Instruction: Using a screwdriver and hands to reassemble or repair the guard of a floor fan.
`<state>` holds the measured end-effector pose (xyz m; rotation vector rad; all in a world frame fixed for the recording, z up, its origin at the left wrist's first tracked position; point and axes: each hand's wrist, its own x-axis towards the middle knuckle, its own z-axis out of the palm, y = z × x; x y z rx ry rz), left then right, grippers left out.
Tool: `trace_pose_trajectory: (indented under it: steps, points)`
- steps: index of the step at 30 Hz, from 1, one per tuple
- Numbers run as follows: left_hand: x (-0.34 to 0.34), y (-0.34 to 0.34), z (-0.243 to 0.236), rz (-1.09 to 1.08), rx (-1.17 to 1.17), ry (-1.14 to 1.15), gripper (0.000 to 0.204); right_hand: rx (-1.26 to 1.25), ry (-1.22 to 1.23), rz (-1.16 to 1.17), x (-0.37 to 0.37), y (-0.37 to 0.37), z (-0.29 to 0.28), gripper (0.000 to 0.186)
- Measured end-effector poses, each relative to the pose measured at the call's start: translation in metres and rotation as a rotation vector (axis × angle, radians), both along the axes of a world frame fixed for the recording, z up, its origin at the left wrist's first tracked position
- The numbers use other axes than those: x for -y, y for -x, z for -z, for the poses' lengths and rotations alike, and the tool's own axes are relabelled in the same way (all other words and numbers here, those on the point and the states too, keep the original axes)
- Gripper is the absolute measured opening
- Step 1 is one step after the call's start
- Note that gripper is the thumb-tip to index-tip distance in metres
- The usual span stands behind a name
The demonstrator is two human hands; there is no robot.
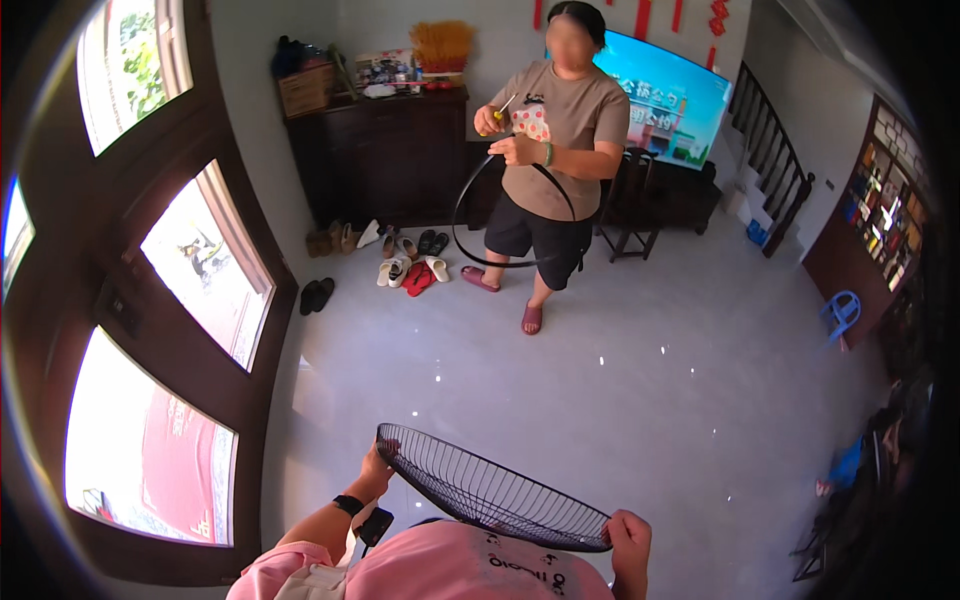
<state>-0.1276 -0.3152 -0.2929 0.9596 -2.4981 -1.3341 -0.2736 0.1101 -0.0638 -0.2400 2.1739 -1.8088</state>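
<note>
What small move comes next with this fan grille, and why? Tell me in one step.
Probably carry the black wire fan grille forward toward the other person. The left hand and right hand each hold its rim at opposite sides, level at the chest, while that person stands across the floor holding a black ring and a screwdriver.

Pale glossy floor (pixel 560 370), small light glints. Dark-framed windows (pixel 205 265) at 9 o'clock, bright daylight. Dark wooden cabinet (pixel 385 160) at 11 o'clock, shoes (pixel 400 262) scattered before it. Lit screen (pixel 665 100) at 1 o'clock; stair railing (pixel 770 150) beside. Blue stool (pixel 842 312) at 3 o'clock.
</note>
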Motion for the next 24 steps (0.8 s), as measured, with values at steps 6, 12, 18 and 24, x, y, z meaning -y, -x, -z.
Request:
trace_pose_trajectory:
  steps: [6,12,18,24]
  points:
    - [0.031,0.007,0.028,-0.061,-0.026,-0.084,0.047,-0.011,0.029,-0.06,0.027,0.037,0.0,0.019]
    - [0.092,0.042,0.062,0.264,0.105,0.387,0.06,-0.02,-0.038,-0.075,0.076,0.052,0.0,0.015]
    - [0.148,0.096,0.063,0.36,0.008,0.135,0.056,0.028,-0.071,0.036,0.114,0.039,0.002,0.018]
    - [0.165,0.121,0.066,0.491,0.067,0.063,0.038,0.036,-0.116,0.143,0.134,0.018,-0.005,0.023]
